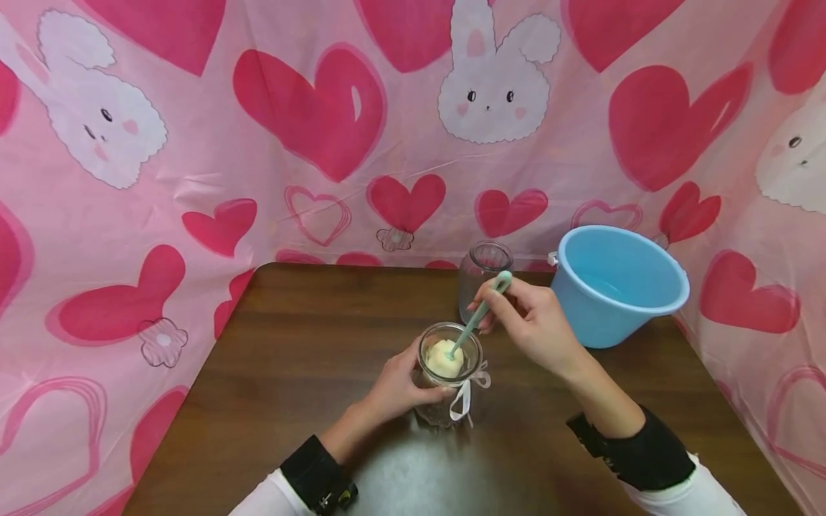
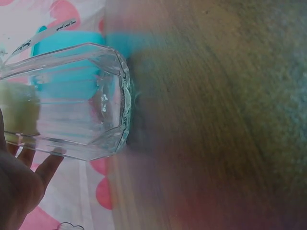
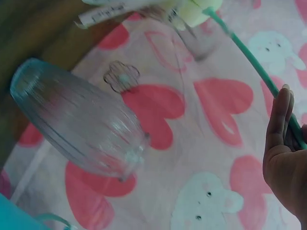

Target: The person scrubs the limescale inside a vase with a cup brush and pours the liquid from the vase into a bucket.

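Observation:
A clear glass jar [image 1: 431, 414] with a white ribbon bow [image 1: 462, 400] stands near the middle of the table. My left hand [image 1: 399, 390] grips its side, thumb toward the front. In the left wrist view the jar's faceted lower part [image 2: 72, 115] shows, with fingers behind the glass. Above the jar, my right hand [image 1: 532, 322] pinches the mint-green handle [image 1: 476, 315] of a sponge brush. Its pale yellow sponge head [image 1: 445, 360] sits inside the jar's upper part, below the rim. The right wrist view shows the handle [image 3: 252, 60] running from the fingers to the sponge.
A second, ribbed glass jar [image 1: 474, 276] stands behind my right hand, partly hidden by it. To the right of that is a light blue bucket [image 1: 587, 315]. A pink curtain [image 1: 271, 158] with hearts and rabbits hangs behind the brown wooden table [image 1: 290, 337].

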`<state>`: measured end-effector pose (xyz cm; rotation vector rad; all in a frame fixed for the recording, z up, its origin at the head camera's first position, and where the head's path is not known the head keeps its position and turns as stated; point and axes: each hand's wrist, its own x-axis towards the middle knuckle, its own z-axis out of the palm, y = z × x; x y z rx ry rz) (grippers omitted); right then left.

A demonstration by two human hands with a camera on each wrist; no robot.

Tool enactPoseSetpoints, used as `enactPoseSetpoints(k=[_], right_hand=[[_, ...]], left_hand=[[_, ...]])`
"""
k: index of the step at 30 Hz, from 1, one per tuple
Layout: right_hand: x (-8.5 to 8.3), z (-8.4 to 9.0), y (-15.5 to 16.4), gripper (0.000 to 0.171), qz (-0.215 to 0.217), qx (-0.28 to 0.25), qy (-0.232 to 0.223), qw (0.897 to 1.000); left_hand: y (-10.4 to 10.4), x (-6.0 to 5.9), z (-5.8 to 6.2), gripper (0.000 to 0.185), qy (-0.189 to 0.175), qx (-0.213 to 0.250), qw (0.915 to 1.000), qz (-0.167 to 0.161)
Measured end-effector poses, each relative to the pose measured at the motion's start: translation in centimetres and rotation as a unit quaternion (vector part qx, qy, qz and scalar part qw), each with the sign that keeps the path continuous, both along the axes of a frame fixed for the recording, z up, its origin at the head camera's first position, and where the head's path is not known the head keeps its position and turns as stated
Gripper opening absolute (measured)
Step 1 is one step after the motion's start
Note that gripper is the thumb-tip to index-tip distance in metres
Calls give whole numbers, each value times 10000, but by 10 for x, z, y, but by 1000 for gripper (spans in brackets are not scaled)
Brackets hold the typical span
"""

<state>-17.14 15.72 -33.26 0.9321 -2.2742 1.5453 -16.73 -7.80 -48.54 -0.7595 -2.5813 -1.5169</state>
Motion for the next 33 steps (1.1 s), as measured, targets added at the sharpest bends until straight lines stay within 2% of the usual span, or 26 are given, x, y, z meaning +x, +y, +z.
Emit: enactPoseSetpoints(k=[7,11,16,21,25,28,33], right_hand=[[1,-31,-16,10,89,412,-365,9984],[5,-38,-21,11,75,697,-630,9955],[7,-29,-17,9,69,617,-511,9968],[6,-6,-4,12,21,98,-70,9999],[5,6,1,12,-73,-158,-10,9998],[4,5,0,12,-38,-111,-153,9998],[1,-10,-9,10,79,59,-286,9995]], left_hand=[[0,0,1,87,-115,-21,9999,-64],[0,0,0,88,-164,13,9999,-53],[0,-1,-2,86,-198,52,9998,-73],[0,-1,-1,88,-164,23,9999,-30],[1,0,0,92,-52,7,10000,41],[1,0,0,92,-25,25,10000,-1],[0,0,0,90,-161,51,9998,-50]])
